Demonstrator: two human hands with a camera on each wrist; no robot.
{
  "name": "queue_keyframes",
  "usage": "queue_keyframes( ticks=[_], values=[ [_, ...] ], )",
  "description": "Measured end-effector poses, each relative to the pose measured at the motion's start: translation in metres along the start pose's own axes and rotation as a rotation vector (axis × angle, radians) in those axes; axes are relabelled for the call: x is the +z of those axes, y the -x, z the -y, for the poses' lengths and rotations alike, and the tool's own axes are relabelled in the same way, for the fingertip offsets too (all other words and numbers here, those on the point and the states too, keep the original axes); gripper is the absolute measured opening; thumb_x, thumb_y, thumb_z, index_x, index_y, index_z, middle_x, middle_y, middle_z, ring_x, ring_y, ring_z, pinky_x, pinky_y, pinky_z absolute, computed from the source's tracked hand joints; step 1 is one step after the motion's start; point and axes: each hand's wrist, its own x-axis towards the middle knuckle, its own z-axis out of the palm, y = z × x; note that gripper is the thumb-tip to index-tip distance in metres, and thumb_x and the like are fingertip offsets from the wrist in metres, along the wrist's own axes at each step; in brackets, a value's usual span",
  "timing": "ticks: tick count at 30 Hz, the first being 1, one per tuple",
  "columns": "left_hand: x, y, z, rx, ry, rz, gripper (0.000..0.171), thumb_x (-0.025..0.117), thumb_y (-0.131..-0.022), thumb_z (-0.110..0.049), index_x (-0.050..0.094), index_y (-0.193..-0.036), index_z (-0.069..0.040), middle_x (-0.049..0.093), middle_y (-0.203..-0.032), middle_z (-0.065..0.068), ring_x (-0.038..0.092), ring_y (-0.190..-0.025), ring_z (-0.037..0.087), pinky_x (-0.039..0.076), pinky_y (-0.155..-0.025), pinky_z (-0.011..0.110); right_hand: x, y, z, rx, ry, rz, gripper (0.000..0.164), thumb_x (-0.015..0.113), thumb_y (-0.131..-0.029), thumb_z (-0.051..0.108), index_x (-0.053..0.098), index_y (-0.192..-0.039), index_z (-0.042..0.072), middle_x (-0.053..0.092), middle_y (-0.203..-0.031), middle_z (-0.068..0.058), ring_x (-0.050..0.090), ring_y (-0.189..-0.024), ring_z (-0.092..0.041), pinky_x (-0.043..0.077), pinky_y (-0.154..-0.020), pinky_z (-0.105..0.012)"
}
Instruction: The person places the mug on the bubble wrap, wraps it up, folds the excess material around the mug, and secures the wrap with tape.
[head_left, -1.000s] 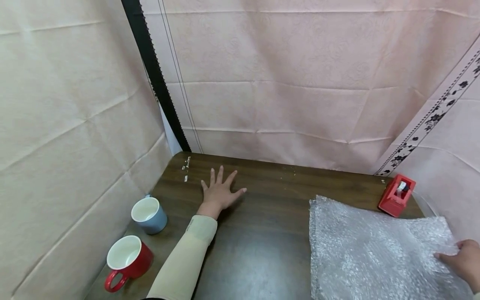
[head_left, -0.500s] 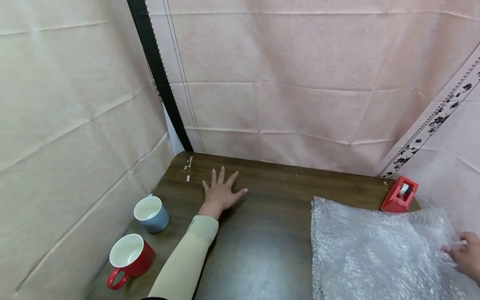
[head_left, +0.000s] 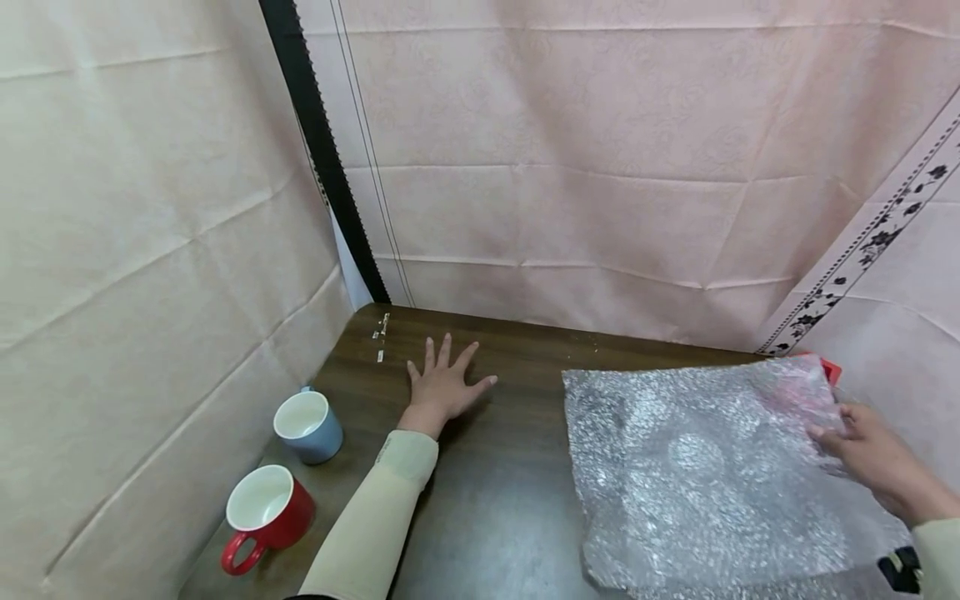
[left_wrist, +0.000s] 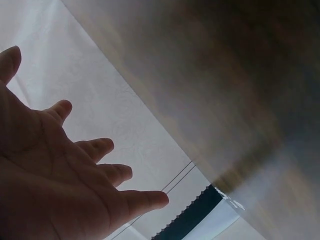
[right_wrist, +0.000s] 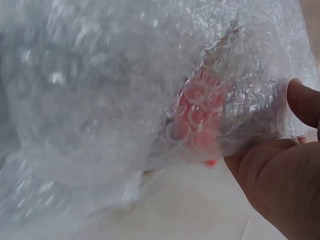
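Note:
At the right of the head view, my right hand (head_left: 870,454) pinches the right edge of a sheet of clear bubble wrap (head_left: 705,500). In the right wrist view the thumb lies on one side of the wrap (right_wrist: 100,90) and the fingers on the other. More bubble wrap shows under the near edge of the lifted sheet. My left hand (head_left: 438,392) is palm down at the table's far left, fingers spread, holding nothing. Behind the sheet a red tape dispenser (head_left: 831,372) is mostly covered; its red shows blurred through the bubbles.
A light blue mug (head_left: 321,437) and a red mug (head_left: 288,521), both white inside, stand upright along the left edge of the dark wooden table (head_left: 495,500). Small white scraps (head_left: 380,356) lie in the far left corner. Pale cloth (head_left: 600,167) hangs around the table.
My right hand has gripped the bubble wrap's right edge, then raised the sheet and drawn it left and away from me, covering most of the tape dispenser. The left hand stays put.

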Motion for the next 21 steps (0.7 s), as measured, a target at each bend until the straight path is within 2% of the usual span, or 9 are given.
queue_keyframes(
  ticks=[4,6,9,11,14,18,21],
  values=[
    [-0.004,0.003,0.001,-0.006,-0.003,0.002,0.088,0.05,-0.107,-0.083,0.026,-0.181,-0.042,0.004,-0.194,0.013,-0.006,-0.179,0.049,0.006,-0.135,0.088,0.011,-0.017,0.026,-0.043,-0.001,0.043,0.049,0.038,-0.125,0.021,0.027,-0.148,-0.022,0.028,-0.159,-0.057,0.068,-0.11,-0.018,0.063,-0.081,-0.031],
    [-0.006,0.004,0.002,-0.007,-0.001,-0.001,0.089,0.049,-0.106,-0.084,0.026,-0.181,-0.042,0.005,-0.194,0.014,-0.006,-0.179,0.05,0.006,-0.135,0.088,0.02,-0.025,0.037,-0.042,-0.012,0.045,0.047,0.037,-0.125,0.021,0.028,-0.146,-0.02,0.035,-0.149,-0.051,0.063,-0.115,-0.026,0.059,-0.084,-0.033],
    [-0.007,0.004,0.004,-0.006,0.004,-0.002,0.089,0.05,-0.107,-0.083,0.027,-0.181,-0.041,0.007,-0.194,0.015,-0.005,-0.179,0.05,0.006,-0.134,0.089,0.034,-0.038,0.052,-0.031,-0.045,0.067,0.055,0.033,-0.125,0.023,0.022,-0.152,-0.023,0.033,-0.151,-0.048,0.053,-0.125,-0.044,0.056,-0.091,-0.041],
    [-0.007,0.005,0.005,-0.007,0.004,0.002,0.088,0.05,-0.107,-0.083,0.028,-0.181,-0.041,0.007,-0.194,0.015,-0.006,-0.179,0.05,0.005,-0.134,0.089,0.043,-0.047,0.06,-0.026,-0.085,0.099,0.058,0.03,-0.125,0.022,0.015,-0.156,-0.024,0.028,-0.153,-0.048,0.047,-0.132,-0.05,0.054,-0.097,-0.044],
    [-0.007,0.005,0.006,-0.008,0.0,0.005,0.087,0.051,-0.107,-0.081,0.029,-0.181,-0.04,0.008,-0.194,0.014,-0.007,-0.179,0.049,0.005,-0.134,0.089,0.058,-0.061,0.07,-0.041,-0.164,0.137,0.054,0.028,-0.124,0.019,0.015,-0.157,-0.023,0.033,-0.152,-0.044,0.056,-0.128,-0.04,0.058,-0.096,-0.042],
    [-0.008,0.006,0.005,0.003,-0.009,-0.003,0.087,0.05,-0.107,-0.082,0.03,-0.181,-0.04,0.009,-0.194,0.014,-0.006,-0.179,0.049,0.005,-0.134,0.089,0.076,-0.079,0.083,-0.079,-0.231,0.14,0.037,0.032,-0.123,0.013,0.032,-0.144,-0.017,0.051,-0.133,-0.025,0.061,-0.106,-0.015,0.06,-0.085,-0.032],
    [-0.009,0.008,0.002,0.012,-0.016,-0.007,0.086,0.05,-0.107,-0.082,0.03,-0.18,-0.042,0.009,-0.194,0.014,-0.006,-0.179,0.049,0.005,-0.135,0.088,0.089,-0.09,0.093,-0.091,-0.274,0.14,0.03,0.032,-0.123,0.013,0.038,-0.137,-0.013,0.054,-0.125,-0.016,0.061,-0.101,-0.012,0.061,-0.083,-0.032]
  ],
)
